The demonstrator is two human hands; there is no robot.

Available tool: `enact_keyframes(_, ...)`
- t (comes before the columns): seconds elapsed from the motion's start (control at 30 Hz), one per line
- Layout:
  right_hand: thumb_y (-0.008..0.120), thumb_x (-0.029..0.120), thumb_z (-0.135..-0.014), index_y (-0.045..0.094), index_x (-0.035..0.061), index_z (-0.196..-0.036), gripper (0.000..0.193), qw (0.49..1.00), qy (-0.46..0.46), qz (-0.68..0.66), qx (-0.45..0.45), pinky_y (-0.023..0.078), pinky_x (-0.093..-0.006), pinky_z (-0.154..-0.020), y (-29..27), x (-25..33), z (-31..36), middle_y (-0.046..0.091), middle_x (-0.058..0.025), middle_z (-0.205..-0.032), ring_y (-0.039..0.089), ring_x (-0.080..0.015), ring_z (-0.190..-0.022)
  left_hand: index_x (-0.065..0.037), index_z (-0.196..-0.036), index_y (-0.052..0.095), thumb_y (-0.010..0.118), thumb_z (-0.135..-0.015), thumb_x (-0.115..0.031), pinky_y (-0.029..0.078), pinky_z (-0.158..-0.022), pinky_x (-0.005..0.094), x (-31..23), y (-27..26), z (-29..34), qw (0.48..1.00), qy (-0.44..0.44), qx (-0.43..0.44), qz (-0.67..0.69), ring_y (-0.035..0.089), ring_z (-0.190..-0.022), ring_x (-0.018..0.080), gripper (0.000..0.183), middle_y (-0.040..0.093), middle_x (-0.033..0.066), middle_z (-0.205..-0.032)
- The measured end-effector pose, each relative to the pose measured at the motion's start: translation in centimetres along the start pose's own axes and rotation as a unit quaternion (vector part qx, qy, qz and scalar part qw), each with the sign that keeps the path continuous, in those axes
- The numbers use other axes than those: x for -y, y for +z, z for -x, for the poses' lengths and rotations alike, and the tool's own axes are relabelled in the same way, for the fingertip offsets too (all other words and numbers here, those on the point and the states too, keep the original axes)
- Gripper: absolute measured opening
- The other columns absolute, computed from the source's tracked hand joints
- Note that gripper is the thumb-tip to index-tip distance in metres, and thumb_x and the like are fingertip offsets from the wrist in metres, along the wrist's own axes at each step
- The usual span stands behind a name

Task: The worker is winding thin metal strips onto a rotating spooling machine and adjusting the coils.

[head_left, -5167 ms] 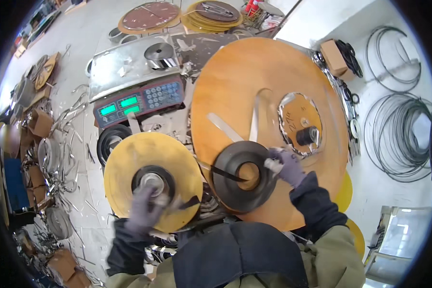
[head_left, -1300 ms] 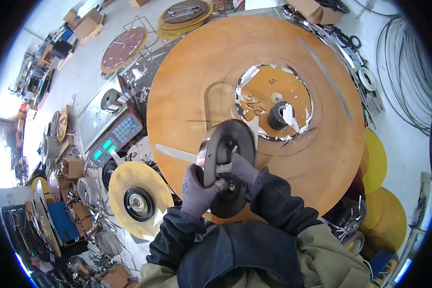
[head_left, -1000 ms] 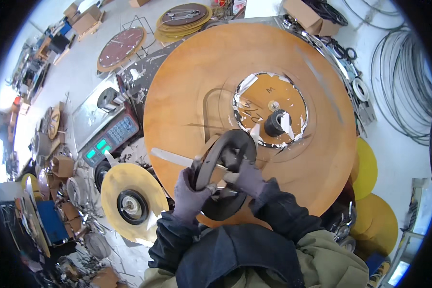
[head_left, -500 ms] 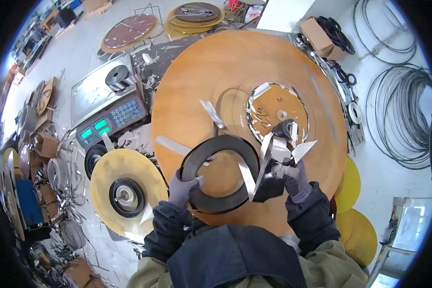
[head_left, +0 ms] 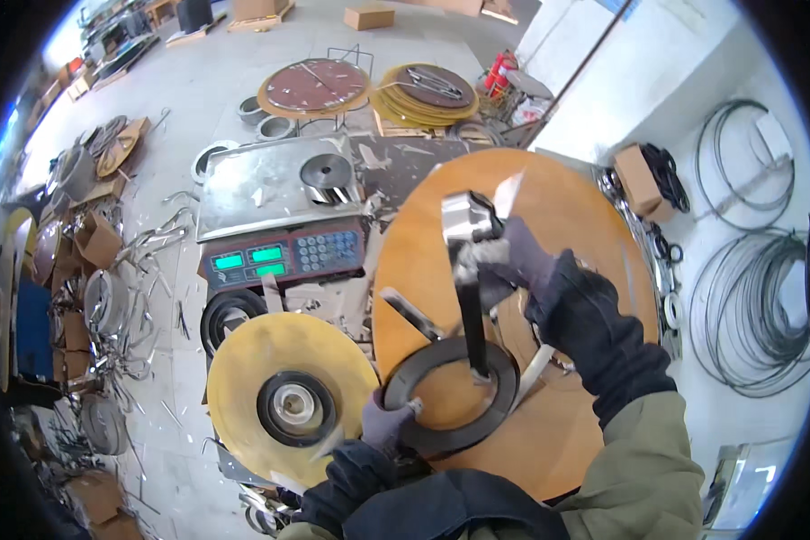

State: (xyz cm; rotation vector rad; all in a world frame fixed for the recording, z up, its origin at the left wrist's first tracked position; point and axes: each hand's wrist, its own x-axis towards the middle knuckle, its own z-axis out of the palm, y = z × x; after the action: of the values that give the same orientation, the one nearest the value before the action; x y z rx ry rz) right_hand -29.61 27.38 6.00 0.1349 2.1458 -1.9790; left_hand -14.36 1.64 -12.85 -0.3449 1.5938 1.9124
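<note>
A large black ring-shaped coil (head_left: pixel 453 439) rests tilted over the near left part of the big round orange board (head_left: pixel 594 459). My left hand (head_left: pixel 389 421), in a grey glove, is closed on the coil's left rim. Above the board my right hand (head_left: pixel 506 261), also gloved, is raised and closed round a small bundle of shiny metal strip (head_left: pixel 466 219). From this bundle a dark length of strip (head_left: pixel 471 315) hangs down into the coil's opening. Another loose strip (head_left: pixel 409 313) lies on the board just beyond the coil.
To the left is a digital scale (head_left: pixel 283 258) with a metal roll (head_left: pixel 327 177) on its pan. Nearer stands a yellow disc (head_left: pixel 234 387) with a black hub. Stacked discs (head_left: pixel 423 106) are at the back; wire coils (head_left: pixel 747 315) hang at right. Scraps litter the floor at left.
My right hand has lifted up and away from me with the metal strip, off the coil's right side. My left hand still holds the coil. The view has shifted left and farther out.
</note>
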Motion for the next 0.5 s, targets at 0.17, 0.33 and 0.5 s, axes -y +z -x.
enact_keyframes(0.17,0.074,0.013,-0.068,0.063,0.0021,-0.1,0.036,0.982,-0.076,0.165,0.044,0.048,-0.0289,-0.072,4.8,2.8,-11.5,0.066,-0.0044,-0.087,0.06,-0.0128,-0.077,0.004,-0.107,0.054,0.081,-0.064,-0.023,0.05,-0.075,0.0311,-2.5,-0.1,0.0,0.998,-0.006,-0.017,-0.058,0.061,-0.084,0.0184,0.058,0.063,0.0125,-0.097)
enact_keyframes(0.33,0.075,0.02,-0.062,0.064,0.0066,-0.099,0.041,0.938,-0.061,0.33,0.081,0.045,-0.0305,-0.075,11.4,7.2,-16.7,0.065,-0.0054,-0.082,0.059,-0.0145,-0.078,0.002,-0.104,0.054,0.08,-0.064,-0.027,0.048,-0.077,0.0318,-2.9,-0.2,-0.9,0.997,0.009,0.001,-0.08,0.061,-0.086,0.0188,0.056,0.064,0.0121,-0.097)
enact_keyframes(0.5,0.07,0.025,-0.064,0.061,0.0006,-0.1,0.045,0.806,-0.122,0.559,0.152,0.048,-0.0368,-0.076,20.4,9.8,-23.3,0.065,-0.0182,-0.089,0.064,-0.0277,-0.082,0.003,-0.112,0.05,0.079,-0.064,-0.033,0.046,-0.083,0.0338,-0.8,-0.8,-1.9,0.996,0.015,0.025,-0.085,0.06,-0.096,0.0242,0.066,0.061,0.0157,-0.103)
